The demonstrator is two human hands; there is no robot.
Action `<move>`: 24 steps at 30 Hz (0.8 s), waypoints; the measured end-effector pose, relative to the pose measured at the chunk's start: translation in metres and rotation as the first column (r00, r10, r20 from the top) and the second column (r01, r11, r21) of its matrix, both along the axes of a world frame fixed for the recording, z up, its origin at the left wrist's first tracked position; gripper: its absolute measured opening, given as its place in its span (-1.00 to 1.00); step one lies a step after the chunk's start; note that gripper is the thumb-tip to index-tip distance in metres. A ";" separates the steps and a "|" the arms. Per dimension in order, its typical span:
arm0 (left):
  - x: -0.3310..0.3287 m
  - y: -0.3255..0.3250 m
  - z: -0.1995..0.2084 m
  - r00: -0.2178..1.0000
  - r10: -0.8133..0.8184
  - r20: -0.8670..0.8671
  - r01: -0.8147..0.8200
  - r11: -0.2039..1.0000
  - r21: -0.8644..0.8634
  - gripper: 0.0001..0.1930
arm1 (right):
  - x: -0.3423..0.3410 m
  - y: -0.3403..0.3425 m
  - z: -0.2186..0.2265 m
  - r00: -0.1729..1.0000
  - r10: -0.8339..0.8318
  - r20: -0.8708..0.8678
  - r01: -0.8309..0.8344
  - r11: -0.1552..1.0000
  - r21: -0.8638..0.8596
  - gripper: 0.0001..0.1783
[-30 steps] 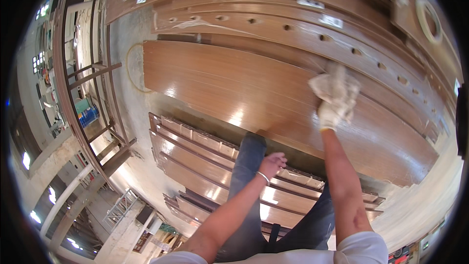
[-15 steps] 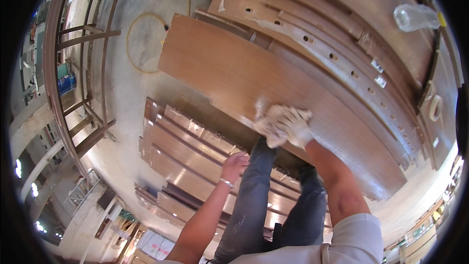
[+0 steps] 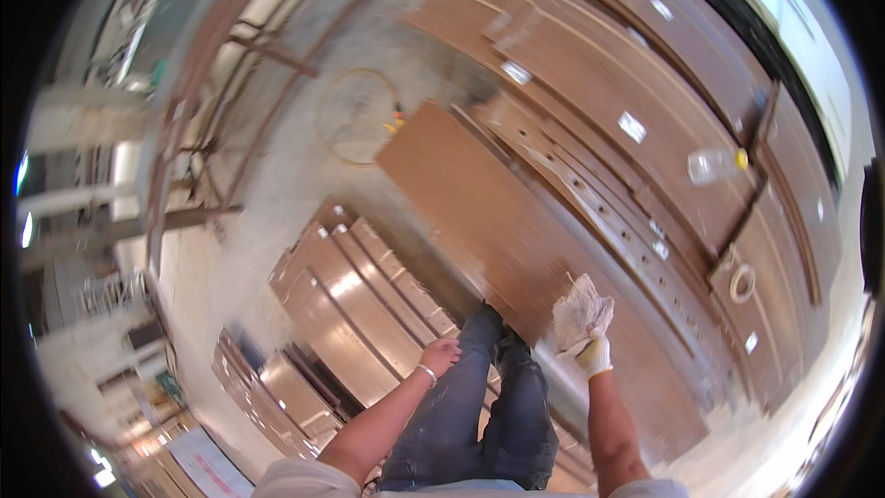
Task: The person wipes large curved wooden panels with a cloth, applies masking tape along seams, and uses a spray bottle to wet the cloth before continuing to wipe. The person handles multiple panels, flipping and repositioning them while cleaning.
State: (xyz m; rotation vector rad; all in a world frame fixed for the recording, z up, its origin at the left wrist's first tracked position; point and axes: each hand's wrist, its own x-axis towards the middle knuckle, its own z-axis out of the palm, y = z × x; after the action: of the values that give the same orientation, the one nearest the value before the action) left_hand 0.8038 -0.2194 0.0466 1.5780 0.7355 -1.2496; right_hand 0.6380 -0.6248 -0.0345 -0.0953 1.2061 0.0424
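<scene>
My right hand (image 3: 595, 350), in a whitish work glove, is closed on a crumpled pale rag (image 3: 583, 309). The rag is bunched above the fingers, over a long smooth brown panel (image 3: 461, 194). Whether it touches the surface cannot be made out. My left hand (image 3: 442, 354) is bare, with a light band at the wrist. It rests by my left thigh with its fingers curled in, and I see nothing in them. Left of my legs, several shiny brown panels (image 3: 346, 300) lie stacked beside that hand.
Beyond the long panel lies a board with a row of holes (image 3: 579, 183), among more stacked panels. On them are a clear bottle with a yellow cap (image 3: 714, 166) and a tape roll (image 3: 741, 283). A yellow hose (image 3: 323, 120) loops on the floor near a brown metal frame (image 3: 198, 65).
My right hand has lifted the rag up from the panel and drawn it toward the right. My left hand stays by my thigh. The whole view has turned and shifted.
</scene>
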 end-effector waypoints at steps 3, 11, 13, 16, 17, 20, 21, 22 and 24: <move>-0.002 -0.038 0.050 0.973 -0.163 0.165 0.156 0.986 0.054 -0.70 | 0.079 0.006 0.099 0.931 0.054 0.360 -0.003 0.990 -0.140 -0.25; 0.028 -0.001 0.153 0.742 -0.465 0.483 0.300 0.875 0.381 -0.68 | 0.189 0.003 0.276 0.688 0.290 0.665 -0.211 0.957 -0.199 -0.04; 0.035 0.037 0.149 0.880 -0.294 0.372 0.161 0.923 0.350 -0.69 | 0.208 0.008 0.284 0.701 0.343 0.625 -0.257 0.939 -0.228 -0.08; 0.026 0.109 0.125 0.891 -0.250 0.378 0.061 0.893 0.447 -0.69 | 0.239 0.024 0.289 0.680 0.407 0.611 -0.337 0.912 -0.232 -0.11; 0.022 0.132 0.114 0.913 -0.155 0.376 -0.018 0.908 0.419 -0.70 | 0.252 0.031 0.291 0.695 0.444 0.565 -0.388 0.894 -0.225 -0.11; 0.009 0.191 0.086 0.661 -0.729 0.176 0.490 0.598 0.634 -0.80 | 0.298 0.054 0.299 0.679 0.532 0.505 -0.485 0.842 -0.235 -0.13; 0.007 0.206 0.083 0.293 -0.953 0.077 0.668 0.262 0.696 -0.75 | 0.316 0.065 0.303 0.670 0.548 0.500 -0.487 0.833 -0.261 -0.14; 0.008 0.211 0.077 0.373 -0.927 -0.038 0.751 0.277 0.600 -0.74 | 0.333 0.078 0.307 0.638 0.552 0.537 -0.485 0.830 -0.277 -0.15; 0.020 0.227 0.076 0.327 -0.945 -0.024 0.865 0.289 0.410 -0.68 | 0.376 0.105 0.318 0.651 0.559 0.513 -0.471 0.828 -0.304 -0.15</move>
State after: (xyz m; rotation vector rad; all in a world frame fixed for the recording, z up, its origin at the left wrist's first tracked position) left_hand 0.8239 0.0076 0.1230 2.5868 -0.2843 -1.7299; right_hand 1.0140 -0.5200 0.2837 -0.5508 0.5174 0.4075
